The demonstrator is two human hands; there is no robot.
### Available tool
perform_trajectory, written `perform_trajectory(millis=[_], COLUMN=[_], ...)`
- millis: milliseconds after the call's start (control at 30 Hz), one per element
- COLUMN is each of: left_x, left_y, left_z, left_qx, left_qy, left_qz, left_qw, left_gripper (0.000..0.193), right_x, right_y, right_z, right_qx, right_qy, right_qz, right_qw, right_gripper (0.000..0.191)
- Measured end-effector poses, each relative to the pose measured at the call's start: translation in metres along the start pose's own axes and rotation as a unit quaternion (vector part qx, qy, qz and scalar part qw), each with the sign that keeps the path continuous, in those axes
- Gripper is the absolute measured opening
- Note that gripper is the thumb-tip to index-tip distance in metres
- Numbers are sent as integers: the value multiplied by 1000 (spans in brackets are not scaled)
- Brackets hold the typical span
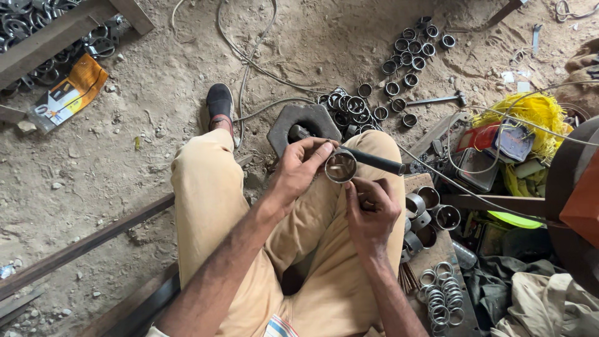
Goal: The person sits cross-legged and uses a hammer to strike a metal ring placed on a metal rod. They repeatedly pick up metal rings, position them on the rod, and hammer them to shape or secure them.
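While the left hand (pixel 301 165) curls its fingers around a short steel sleeve (pixel 340 166) held over the lap, the right hand (pixel 372 209) sits just below it with fingertips pinched together; what they pinch cannot be told. A dark rod (pixel 374 161) juts from the sleeve toward the right knee, above a board of similar sleeves (pixel 426 215) and thin rings (pixel 442 293). On the dirt floor, upper left, lies a flat orange-and-white rectangular package (pixel 70 93); a red packet (pixel 477 137) rests beside yellow cord (pixel 530 112) at right.
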State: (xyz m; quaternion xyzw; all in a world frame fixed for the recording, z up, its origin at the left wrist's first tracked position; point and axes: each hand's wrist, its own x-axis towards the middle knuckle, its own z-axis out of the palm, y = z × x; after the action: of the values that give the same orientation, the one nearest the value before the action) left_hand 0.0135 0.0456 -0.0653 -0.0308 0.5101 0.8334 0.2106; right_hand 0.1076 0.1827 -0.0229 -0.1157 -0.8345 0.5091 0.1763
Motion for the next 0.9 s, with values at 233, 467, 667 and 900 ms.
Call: perform_trajectory(millis=[233,467,667,900], left_x=[-3,-1,0,-3], left_y=[0,-3,-6,4], left_z=[-1,-1,-3,-6], left_qx=[17,44,37,37], left_qy=[15,22,19,-6], left_qz=[-4,11,6,-9], left_qw=[1000,999,999,999], left_gripper=[19,17,17,17], right_x=[0,-1,-1,-1], right_y=[0,-1,0,5], right_z=[-1,-1,0,0], right_qx=[-5,-2,-1,28], right_qy=[-8,-9,-6,-29], right_qz=[-15,-5,-3,24], right_qw=[1000,1000,1000,999], right_gripper=[10,9,9,8])
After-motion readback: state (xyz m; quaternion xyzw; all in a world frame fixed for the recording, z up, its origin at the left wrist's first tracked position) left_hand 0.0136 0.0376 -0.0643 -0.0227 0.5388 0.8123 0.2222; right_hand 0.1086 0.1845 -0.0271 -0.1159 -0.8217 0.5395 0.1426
